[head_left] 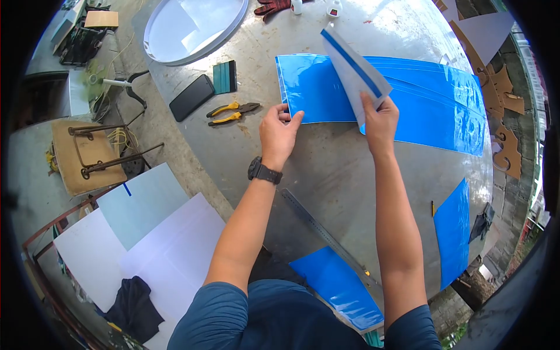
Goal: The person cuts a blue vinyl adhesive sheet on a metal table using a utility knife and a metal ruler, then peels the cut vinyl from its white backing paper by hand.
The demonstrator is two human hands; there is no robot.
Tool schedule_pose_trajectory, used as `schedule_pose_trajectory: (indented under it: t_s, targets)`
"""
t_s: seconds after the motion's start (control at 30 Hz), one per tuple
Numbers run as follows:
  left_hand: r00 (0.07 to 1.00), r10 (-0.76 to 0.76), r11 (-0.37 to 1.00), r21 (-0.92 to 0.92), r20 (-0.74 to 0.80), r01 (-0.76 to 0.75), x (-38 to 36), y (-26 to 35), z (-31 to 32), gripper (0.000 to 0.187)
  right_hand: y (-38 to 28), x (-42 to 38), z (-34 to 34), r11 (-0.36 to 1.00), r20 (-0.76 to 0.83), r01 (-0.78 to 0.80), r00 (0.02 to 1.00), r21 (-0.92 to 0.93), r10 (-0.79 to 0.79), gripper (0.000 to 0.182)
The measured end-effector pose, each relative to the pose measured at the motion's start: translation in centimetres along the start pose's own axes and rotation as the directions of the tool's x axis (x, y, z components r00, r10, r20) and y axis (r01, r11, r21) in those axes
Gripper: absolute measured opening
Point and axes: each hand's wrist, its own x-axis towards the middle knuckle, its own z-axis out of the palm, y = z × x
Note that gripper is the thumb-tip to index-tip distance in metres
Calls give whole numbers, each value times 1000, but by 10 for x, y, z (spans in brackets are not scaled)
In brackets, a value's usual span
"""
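A long glossy blue vinyl sheet [426, 108] lies across the metal table, fine curved lines running along its right part. My left hand [279, 133] grips its lower left corner, thumb on top and fingers curled at the edge. In my right hand [380, 123] is a white sheet with a blue strip [354, 73], raised and slanting over the middle of the blue vinyl. Its lower end is pinched between thumb and fingers. Left of my left hand are yellow-handled pliers [232, 112], a black phone [192, 97] and a teal squeegee [224, 77].
A steel ruler [324, 229] lies near my body beside a blue offcut [341, 286]. Another blue piece [452, 233] hangs near the table's right edge. At the back are a round white tray-like frame [153, 49] and a red glove [272, 7]. White panels [175, 251] stand lower left.
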Motion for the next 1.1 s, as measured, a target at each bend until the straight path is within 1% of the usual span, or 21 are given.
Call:
schedule_pose_trajectory:
  t_s: [0.07,0.17,0.3,0.4,0.43,0.5,0.53,0.6,0.63,0.67,0.7,0.73,0.77,0.8,0.83,0.87,0.9,0.93,1.0,1.03,1.1]
  targets:
    - [1000,-13,1000,-28,-6,12,4,2,5,34,-5,3,-6,999,-24,25,999,37,-24,29]
    - [1000,20,1000,1,-15,-20,3,17,7,28,-12,4,-13,998,-7,32,999,45,-32,29]
    - [991,136,986,94,0,-136,-1,51,12,27,-18,-2,-13,1000,48,18,999,3,-18,27]
    - [963,265,960,109,-53,-258,0,71,27,26,-11,-11,-7,1000,176,20,984,-17,-16,24]
    - [972,234,972,46,-36,-232,0,77,32,24,-13,-16,-3,995,204,97,975,-22,-91,24]
    - [947,317,947,69,-42,-314,-1,78,41,25,-20,-26,10,968,258,251,937,-24,-237,24]
    - [933,358,932,81,-44,-354,-2,78,43,26,-17,-26,13,956,251,280,935,-85,-251,25]
    - [923,383,924,26,-29,-382,-4,74,40,26,-10,-26,19,921,231,327,932,-211,-278,26]
    - [918,395,918,-3,-18,-396,-6,70,38,26,-8,-24,18,937,188,272,954,-220,-233,20]
    - [913,408,912,-34,-6,-408,-7,65,36,26,-8,-20,14,938,139,243,967,-247,-214,20]
    - [921,390,917,-86,-12,-390,-3,53,30,28,-9,-13,9,938,88,213,977,-273,-196,20]
    - [902,421,906,93,-93,-413,2,40,22,32,-11,-8,4,937,37,182,983,-299,-179,20]
    - [872,460,872,269,-166,-409,7,28,12,38,-27,-2,-4,953,-39,208,974,-222,-222,20]
    - [831,506,816,438,-230,-376,12,16,6,45,-32,6,-12,967,-73,196,975,-164,-210,22]
    - [910,347,924,248,-228,-290,18,1,5,52,-32,16,-24,977,-106,185,975,-104,-195,23]
    - [964,185,983,51,-193,-179,28,-13,7,60,-34,23,-34,983,-139,177,973,-41,-181,24]
    - [992,28,989,-140,-126,-46,35,-17,6,69,-39,28,-41,983,-165,181,969,-27,-183,26]
    - [997,-40,969,-244,-62,23,40,-21,4,70,-44,31,-47,983,-189,184,965,-14,-183,28]
    - [984,-151,886,-429,90,175,44,-9,-2,74,-48,34,-54,981,-226,194,956,11,-186,31]
    - [983,-156,889,-421,96,182,42,0,-4,67,-48,35,-57,980,-237,200,953,23,-189,32]
    - [982,-128,871,-458,141,179,51,-10,-2,63,-50,37,-65,976,-257,210,947,51,-190,33]
